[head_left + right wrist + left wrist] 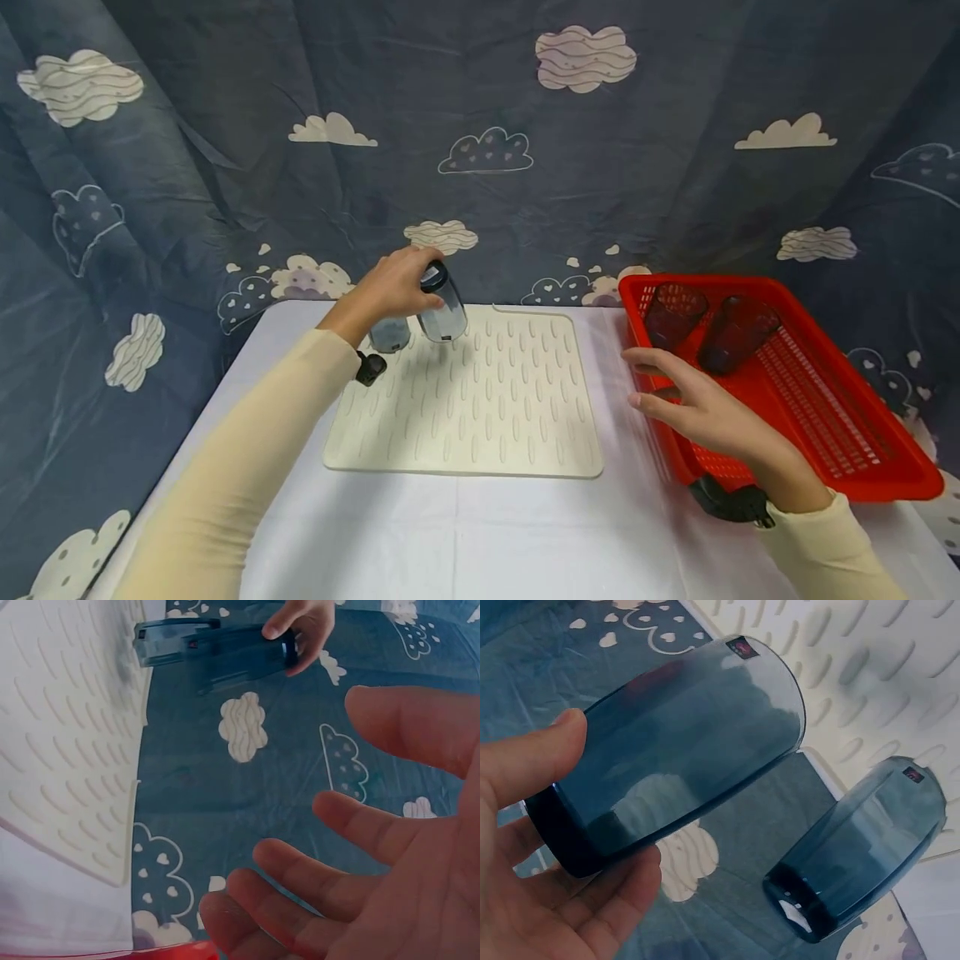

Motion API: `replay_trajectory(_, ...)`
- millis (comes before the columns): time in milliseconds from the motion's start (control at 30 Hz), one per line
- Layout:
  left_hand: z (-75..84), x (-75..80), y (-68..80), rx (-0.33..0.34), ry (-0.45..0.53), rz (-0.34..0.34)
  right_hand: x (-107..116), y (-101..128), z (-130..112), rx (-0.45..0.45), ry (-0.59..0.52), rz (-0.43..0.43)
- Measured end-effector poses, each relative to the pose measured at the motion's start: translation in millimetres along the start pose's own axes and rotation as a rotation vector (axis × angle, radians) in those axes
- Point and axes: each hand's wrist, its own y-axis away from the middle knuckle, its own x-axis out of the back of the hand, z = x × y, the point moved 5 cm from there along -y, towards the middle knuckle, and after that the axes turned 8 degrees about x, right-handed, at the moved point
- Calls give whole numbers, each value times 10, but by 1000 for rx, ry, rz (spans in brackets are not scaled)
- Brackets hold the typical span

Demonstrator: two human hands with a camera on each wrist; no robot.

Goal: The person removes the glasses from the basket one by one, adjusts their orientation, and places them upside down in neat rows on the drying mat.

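Left hand (pixel 390 287) grips blue glass (pixel 444 304) upside down, just above drying mat (pixel 480 400), beside second glass (pixel 389 334). Right hand (pixel 701 400) open, empty, by red basket (pixel 885 467). Placing step; next likely lower, release.

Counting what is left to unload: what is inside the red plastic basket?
Two dark tumblers lie on their sides at the far end of the red plastic basket. The right hand covers part of its near left rim, so that corner is hidden.
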Motion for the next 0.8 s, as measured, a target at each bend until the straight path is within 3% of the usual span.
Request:
replay_trajectory(167,-107,-87,-36,46,-18,-19,-46,-38,15,-6,-2,-26)
replay_trajectory(433,-192,-244,-123,54,-2,-36,-75,-17,12,3,4,-44)
replay_trajectory(800,-120,-388,-229,45,11,-52,-38,-16,2,-8,10,-48)
